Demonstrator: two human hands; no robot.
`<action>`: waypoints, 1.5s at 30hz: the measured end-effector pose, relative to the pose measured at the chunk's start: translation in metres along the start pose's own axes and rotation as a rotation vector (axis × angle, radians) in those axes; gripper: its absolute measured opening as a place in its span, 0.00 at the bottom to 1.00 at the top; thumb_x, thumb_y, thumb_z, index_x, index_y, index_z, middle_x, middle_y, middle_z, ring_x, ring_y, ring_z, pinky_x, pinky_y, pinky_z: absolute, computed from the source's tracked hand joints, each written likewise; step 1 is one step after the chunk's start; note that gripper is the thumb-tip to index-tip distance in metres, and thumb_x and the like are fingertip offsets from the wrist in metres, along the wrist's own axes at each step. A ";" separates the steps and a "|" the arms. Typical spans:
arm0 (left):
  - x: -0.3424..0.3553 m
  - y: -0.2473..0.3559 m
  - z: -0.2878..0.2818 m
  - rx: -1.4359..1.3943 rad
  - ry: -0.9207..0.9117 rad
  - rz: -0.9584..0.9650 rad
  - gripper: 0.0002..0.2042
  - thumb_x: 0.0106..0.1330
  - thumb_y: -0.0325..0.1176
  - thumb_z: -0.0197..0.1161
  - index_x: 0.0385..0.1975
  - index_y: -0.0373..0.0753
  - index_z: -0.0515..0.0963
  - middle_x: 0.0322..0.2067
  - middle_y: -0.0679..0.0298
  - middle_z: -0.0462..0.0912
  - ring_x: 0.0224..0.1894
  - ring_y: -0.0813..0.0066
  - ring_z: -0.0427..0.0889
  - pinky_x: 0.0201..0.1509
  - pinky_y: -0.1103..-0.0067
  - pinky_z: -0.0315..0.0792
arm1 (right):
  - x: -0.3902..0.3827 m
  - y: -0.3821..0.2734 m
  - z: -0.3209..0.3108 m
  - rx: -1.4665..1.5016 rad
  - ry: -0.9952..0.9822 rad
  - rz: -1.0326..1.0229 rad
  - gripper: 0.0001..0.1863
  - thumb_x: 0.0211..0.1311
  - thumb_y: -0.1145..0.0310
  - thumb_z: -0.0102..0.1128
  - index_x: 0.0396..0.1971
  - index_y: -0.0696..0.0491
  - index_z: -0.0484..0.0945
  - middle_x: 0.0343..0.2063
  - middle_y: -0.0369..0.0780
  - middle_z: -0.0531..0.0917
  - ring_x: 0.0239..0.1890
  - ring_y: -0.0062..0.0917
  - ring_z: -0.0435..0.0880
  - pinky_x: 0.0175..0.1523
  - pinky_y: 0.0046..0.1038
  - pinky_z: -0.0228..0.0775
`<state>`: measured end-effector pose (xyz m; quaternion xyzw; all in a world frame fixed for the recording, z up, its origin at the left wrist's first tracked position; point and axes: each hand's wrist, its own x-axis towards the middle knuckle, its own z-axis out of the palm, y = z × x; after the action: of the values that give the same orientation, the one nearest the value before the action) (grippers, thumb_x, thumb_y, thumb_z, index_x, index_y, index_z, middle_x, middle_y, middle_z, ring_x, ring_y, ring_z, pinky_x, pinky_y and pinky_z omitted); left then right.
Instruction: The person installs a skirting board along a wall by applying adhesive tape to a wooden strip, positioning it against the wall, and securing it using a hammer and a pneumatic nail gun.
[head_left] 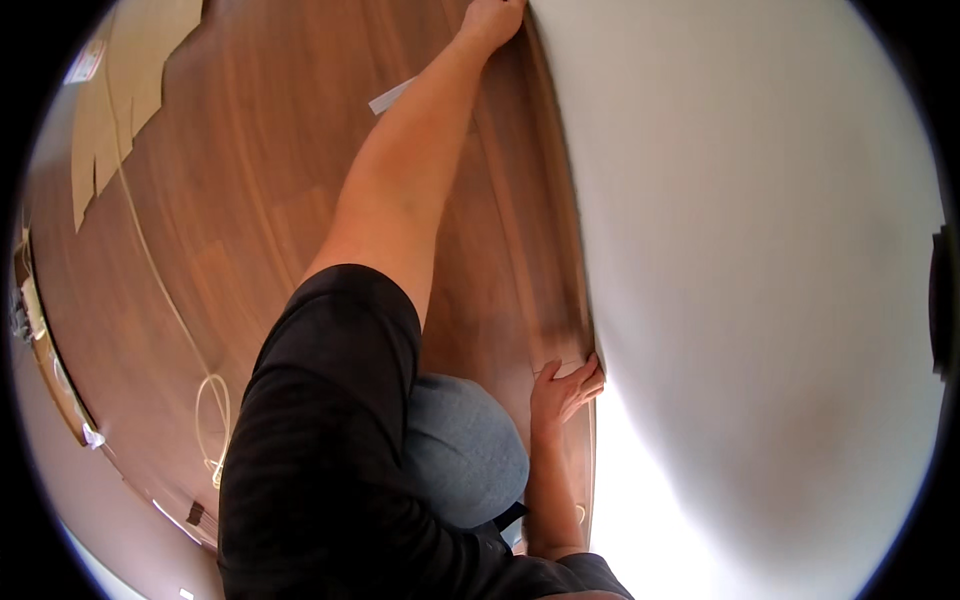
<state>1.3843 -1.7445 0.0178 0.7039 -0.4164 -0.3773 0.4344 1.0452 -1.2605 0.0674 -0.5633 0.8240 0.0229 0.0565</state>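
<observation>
**Both hands on the floor strip at the wall**

The left hand [492,20] reaches far forward at the end of a bare, outstretched arm and rests on the plank [520,200] where it meets the wall [760,250]. Its fingers run out of the top of the view, so I cannot tell whether it is flat or curled. The right hand [565,388] lies much nearer the body, open, fingers spread and pointing at the wall, their tips touching the wall's foot and the palm pressing on the same plank. Neither hand grips anything that can be seen.

The plank is a long, narrow wood-brown strip that lies on the floor [250,200] just beside the wall and runs from one hand to the other.

Below the right hand, between the two arms, a knee [465,450] in blue-grey cloth rests on the floor. A black sleeve [320,430] covers the left upper arm.

Just left of the left forearm lies a small white strip [390,97]. Farther left of the hands, a pale cord [170,300] trails over the floor and ends in a loop. Well away, at the upper left, flat cardboard sheets [120,90] lie spread on the floor.
</observation>
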 end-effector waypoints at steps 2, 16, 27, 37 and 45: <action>-0.005 0.011 -0.001 0.018 -0.017 -0.055 0.32 0.80 0.42 0.53 0.79 0.36 0.55 0.77 0.46 0.60 0.79 0.49 0.57 0.82 0.66 0.53 | 0.001 0.005 -0.002 0.001 -0.031 0.015 0.34 0.64 0.65 0.61 0.67 0.65 0.66 0.59 0.54 0.66 0.61 0.51 0.65 0.69 0.54 0.61; -0.007 0.008 0.009 -0.020 -0.012 -0.009 0.31 0.81 0.40 0.51 0.78 0.33 0.54 0.77 0.46 0.59 0.79 0.50 0.57 0.82 0.67 0.53 | -0.015 0.045 0.035 0.222 -0.021 -0.147 0.21 0.69 0.74 0.56 0.60 0.63 0.74 0.55 0.56 0.78 0.56 0.54 0.77 0.60 0.50 0.70; -0.007 0.015 0.009 0.084 -0.039 0.042 0.30 0.80 0.43 0.49 0.78 0.37 0.58 0.77 0.47 0.59 0.80 0.50 0.55 0.82 0.66 0.52 | -0.014 0.044 0.036 0.193 0.010 -0.173 0.20 0.72 0.71 0.57 0.60 0.62 0.76 0.48 0.55 0.83 0.50 0.54 0.80 0.55 0.49 0.74; 0.081 -0.077 0.003 -0.049 -0.185 -0.043 0.34 0.79 0.49 0.55 0.76 0.33 0.58 0.72 0.46 0.67 0.70 0.49 0.71 0.70 0.61 0.70 | 0.029 0.057 0.016 0.056 -0.233 -0.273 0.31 0.67 0.62 0.62 0.69 0.49 0.70 0.58 0.40 0.80 0.64 0.36 0.75 0.70 0.38 0.67; -0.275 -0.049 0.032 0.448 -0.501 1.055 0.19 0.69 0.33 0.66 0.57 0.31 0.78 0.56 0.50 0.82 0.60 0.53 0.78 0.63 0.62 0.72 | -0.046 0.060 0.016 0.259 -0.044 -0.102 0.23 0.69 0.67 0.56 0.64 0.50 0.73 0.54 0.43 0.81 0.61 0.39 0.78 0.67 0.40 0.70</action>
<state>1.2672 -1.4894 0.0085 0.3677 -0.8662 -0.1690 0.2932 1.0071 -1.1946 0.0556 -0.5920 0.7887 -0.0742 0.1481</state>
